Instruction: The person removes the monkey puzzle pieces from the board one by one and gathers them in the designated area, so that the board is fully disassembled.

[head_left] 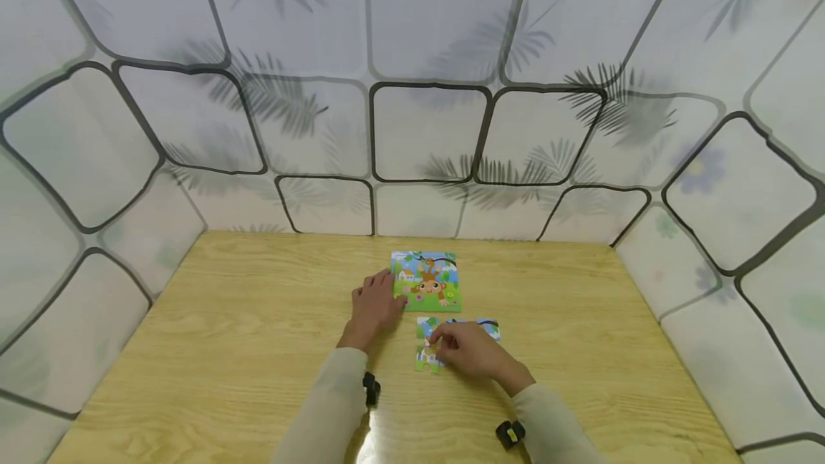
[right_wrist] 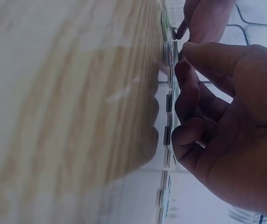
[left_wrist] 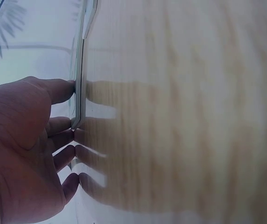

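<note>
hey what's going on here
Someone is working with small puzzle pieces on a wooden table. The left hand is at the left edge of a square monkey picture, its thumb by the lower left corner. The right hand is over the pieces, nearer the person, with its fingers curled; whether it pinches one is hard to tell. It also hides some pieces, so how many are joined can't be seen.
</note>
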`<state>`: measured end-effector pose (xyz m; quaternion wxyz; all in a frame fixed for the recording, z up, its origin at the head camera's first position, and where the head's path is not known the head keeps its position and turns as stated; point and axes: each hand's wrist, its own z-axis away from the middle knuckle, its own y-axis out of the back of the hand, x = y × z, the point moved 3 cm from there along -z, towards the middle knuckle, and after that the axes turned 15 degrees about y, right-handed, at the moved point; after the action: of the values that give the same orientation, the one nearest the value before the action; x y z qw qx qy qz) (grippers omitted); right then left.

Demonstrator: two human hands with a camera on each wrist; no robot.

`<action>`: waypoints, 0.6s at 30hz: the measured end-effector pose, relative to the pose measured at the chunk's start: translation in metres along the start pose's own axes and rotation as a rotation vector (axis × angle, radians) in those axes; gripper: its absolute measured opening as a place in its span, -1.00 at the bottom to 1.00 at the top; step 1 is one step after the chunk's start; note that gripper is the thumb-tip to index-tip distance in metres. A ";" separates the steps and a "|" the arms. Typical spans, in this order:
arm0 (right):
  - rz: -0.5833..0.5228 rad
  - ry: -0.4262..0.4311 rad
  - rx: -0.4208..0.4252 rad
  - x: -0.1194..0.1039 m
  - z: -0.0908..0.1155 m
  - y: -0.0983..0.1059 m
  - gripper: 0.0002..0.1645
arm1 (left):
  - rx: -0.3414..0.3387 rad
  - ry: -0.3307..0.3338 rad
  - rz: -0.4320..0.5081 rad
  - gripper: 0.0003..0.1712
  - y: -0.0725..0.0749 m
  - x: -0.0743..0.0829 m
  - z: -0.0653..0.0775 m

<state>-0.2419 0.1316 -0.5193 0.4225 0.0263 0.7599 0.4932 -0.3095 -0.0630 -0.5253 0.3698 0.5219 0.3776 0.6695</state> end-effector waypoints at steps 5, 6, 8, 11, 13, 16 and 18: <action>0.014 0.019 -0.030 -0.002 -0.001 -0.002 -0.78 | 0.000 0.000 0.006 -0.38 0.000 -0.001 -0.001; 0.022 0.029 -0.039 -0.003 -0.001 -0.003 -0.76 | -0.002 0.000 0.005 -0.38 0.000 -0.001 -0.001; 0.046 0.042 -0.062 -0.004 -0.001 -0.004 -0.75 | -0.003 0.001 0.004 -0.38 -0.001 -0.001 -0.002; 0.073 0.042 -0.076 -0.005 0.000 -0.005 -0.77 | -0.003 0.000 0.005 -0.38 -0.002 -0.002 -0.002; 0.090 0.034 -0.081 -0.005 0.000 -0.006 -0.77 | -0.001 -0.001 0.008 -0.38 -0.001 -0.002 -0.002; 0.098 0.026 -0.090 -0.006 0.000 -0.005 -0.77 | -0.004 0.001 0.005 -0.37 -0.001 -0.002 -0.002; 0.105 0.032 -0.093 -0.006 -0.001 -0.004 -0.77 | -0.002 -0.001 0.007 -0.37 0.000 -0.002 -0.001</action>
<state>-0.2370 0.1262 -0.5184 0.3849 0.0386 0.7403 0.5498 -0.3102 -0.0646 -0.5264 0.3681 0.5232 0.3749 0.6710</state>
